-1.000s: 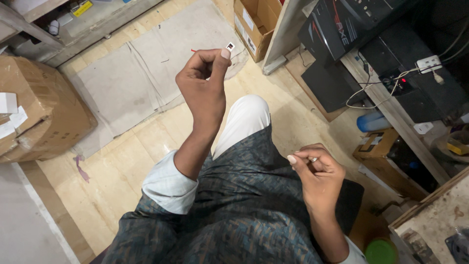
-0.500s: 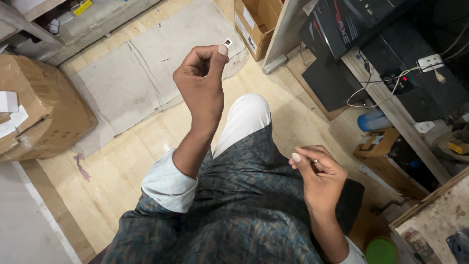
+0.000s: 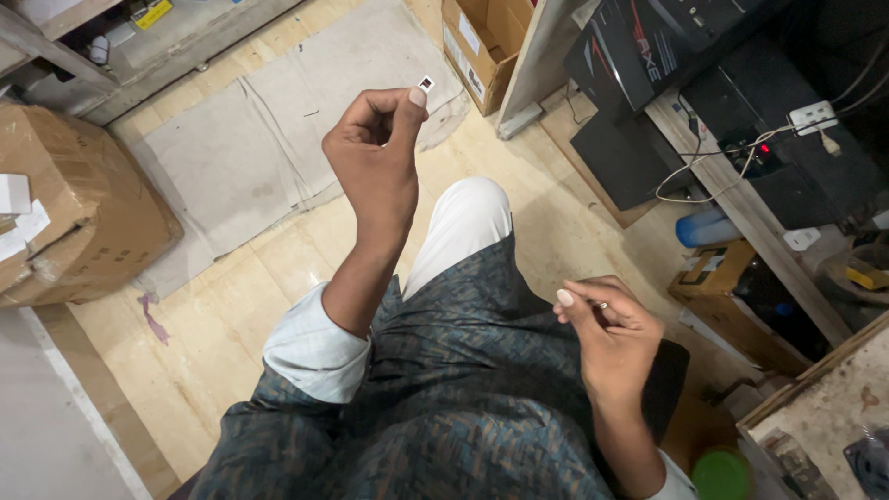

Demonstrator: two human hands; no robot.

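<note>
A cramped electronics repair workshop or stockroom, seen from above.

Cardboard boxes (image 3: pixel 69 213) stand on the pale tiled floor (image 3: pixel 231 315), with flattened grey cardboard sheets (image 3: pixel 269 139) spread out as a mat and an open carton (image 3: pixel 482 42) against a partition. On the right, black equipment cases (image 3: pixel 667 56) sit stacked on a low wooden shelf (image 3: pixel 741 208), tangled with thin white cables (image 3: pixel 704 181) and a white power strip (image 3: pixel 813 117); one unit shows a small red light (image 3: pixel 764 148). A worn wooden table (image 3: pixel 833 407) edges into the corner, holding what may be small parts, though they are too blurred to tell.
</note>
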